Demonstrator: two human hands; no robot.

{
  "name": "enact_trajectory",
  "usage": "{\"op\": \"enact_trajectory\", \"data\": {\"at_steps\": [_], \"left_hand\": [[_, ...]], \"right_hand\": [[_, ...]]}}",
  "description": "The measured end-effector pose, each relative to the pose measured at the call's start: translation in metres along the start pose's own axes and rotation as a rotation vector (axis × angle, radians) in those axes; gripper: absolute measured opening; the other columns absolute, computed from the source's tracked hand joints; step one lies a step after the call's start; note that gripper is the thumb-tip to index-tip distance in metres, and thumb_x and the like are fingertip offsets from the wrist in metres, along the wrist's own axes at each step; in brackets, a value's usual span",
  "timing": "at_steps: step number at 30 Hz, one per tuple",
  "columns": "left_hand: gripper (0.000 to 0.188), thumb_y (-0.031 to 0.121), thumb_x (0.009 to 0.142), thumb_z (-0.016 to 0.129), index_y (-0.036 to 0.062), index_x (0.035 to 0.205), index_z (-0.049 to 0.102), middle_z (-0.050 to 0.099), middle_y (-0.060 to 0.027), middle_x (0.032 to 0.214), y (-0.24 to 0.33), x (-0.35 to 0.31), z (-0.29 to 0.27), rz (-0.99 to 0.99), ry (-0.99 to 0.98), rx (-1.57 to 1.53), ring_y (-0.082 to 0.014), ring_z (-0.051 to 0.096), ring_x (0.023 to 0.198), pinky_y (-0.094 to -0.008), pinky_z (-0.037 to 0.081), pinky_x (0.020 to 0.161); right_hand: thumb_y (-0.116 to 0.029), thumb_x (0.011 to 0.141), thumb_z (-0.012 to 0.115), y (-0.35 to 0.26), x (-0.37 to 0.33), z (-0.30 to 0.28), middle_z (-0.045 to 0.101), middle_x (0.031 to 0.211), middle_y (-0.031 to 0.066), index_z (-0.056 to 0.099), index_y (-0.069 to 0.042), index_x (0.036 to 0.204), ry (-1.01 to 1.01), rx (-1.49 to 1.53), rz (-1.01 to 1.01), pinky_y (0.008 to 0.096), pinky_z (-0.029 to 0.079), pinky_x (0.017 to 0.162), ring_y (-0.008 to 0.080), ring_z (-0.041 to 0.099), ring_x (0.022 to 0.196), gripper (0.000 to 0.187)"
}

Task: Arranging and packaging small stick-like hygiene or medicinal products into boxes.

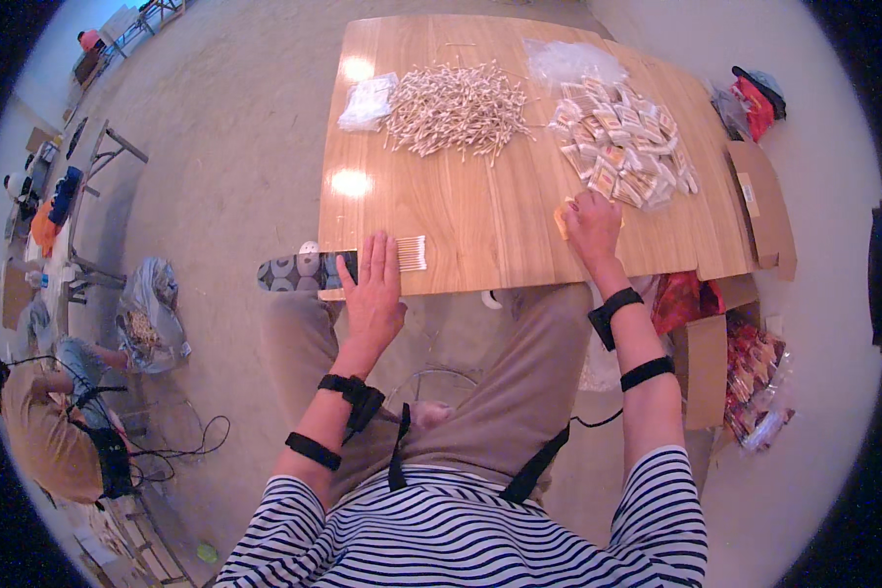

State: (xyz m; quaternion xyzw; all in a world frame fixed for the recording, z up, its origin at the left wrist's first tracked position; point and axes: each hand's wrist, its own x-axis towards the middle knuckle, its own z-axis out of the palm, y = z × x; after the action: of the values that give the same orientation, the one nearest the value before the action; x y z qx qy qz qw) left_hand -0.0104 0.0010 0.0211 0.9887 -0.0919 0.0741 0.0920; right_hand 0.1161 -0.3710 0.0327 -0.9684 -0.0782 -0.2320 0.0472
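My left hand [372, 294] lies flat near the table's front edge, fingers stretched out over a row of cotton swabs [414, 254]. The swabs' white tips stick out to the right of the fingers. A dark patterned strip [294, 271] pokes out past the edge on the left. Farther right, my right hand [595, 227] has its fingers closed on a small orange piece [562, 220], mostly hidden under them. Behind sit a large heap of loose cotton swabs [461, 106] and, to the right, a pile of small clear packs [622, 142].
Clear plastic bags [575, 62] lie at the table's [461, 216] back right, and a white packet [368, 102] by the swab heap. An open cardboard box [708, 367] stands right of my legs. At the left, another person [54, 421] sits near a plastic bag [153, 318].
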Motion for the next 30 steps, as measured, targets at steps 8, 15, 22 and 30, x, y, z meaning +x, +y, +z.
{"op": "enact_trajectory", "data": {"at_steps": [8,15,22,30], "left_hand": [[0.105,0.008,0.065,0.079,0.0027,0.157,0.027,0.025,-0.0139,0.166,0.001,0.002,0.005,0.016,0.010,0.019,-0.0291,0.020,0.156,-0.0682,0.009,0.119],[0.115,0.017,0.064,0.086,0.0040,0.158,0.022,0.023,-0.0132,0.167,0.001,0.001,0.002,-0.014,-0.021,0.011,-0.0290,0.018,0.156,-0.0681,0.007,0.120],[0.118,0.020,0.063,0.088,0.0042,0.158,0.021,0.020,-0.0136,0.167,-0.004,-0.002,-0.001,-0.057,0.003,-0.090,-0.0301,0.018,0.156,-0.0698,0.008,0.119],[0.108,0.010,0.061,0.080,0.0022,0.156,0.028,0.024,-0.0138,0.166,-0.015,-0.020,-0.014,-0.099,0.037,-0.117,-0.0279,0.022,0.155,-0.0720,0.012,0.117]], "right_hand": [[-0.025,0.086,0.067,0.010,0.001,0.002,0.064,0.088,0.0111,0.066,-0.011,0.089,0.011,-0.033,-0.033,0.0470,0.041,0.081,0.0318,0.063,0.084,0.015],[-0.023,0.085,0.069,-0.050,0.016,-0.011,0.065,0.084,0.0154,0.067,-0.004,0.083,-0.025,0.447,0.115,0.0456,0.048,0.072,0.0355,0.063,0.079,0.019],[-0.025,0.080,0.073,-0.185,0.002,-0.011,0.069,0.076,0.0167,0.073,-0.003,0.079,-0.282,0.808,0.267,0.0449,0.051,0.067,0.0349,0.066,0.072,0.022],[-0.030,0.076,0.076,-0.231,0.001,0.004,0.072,0.077,0.0184,0.076,-0.005,0.078,-0.455,0.668,0.313,0.0457,0.054,0.066,0.0359,0.071,0.072,0.024]]}}
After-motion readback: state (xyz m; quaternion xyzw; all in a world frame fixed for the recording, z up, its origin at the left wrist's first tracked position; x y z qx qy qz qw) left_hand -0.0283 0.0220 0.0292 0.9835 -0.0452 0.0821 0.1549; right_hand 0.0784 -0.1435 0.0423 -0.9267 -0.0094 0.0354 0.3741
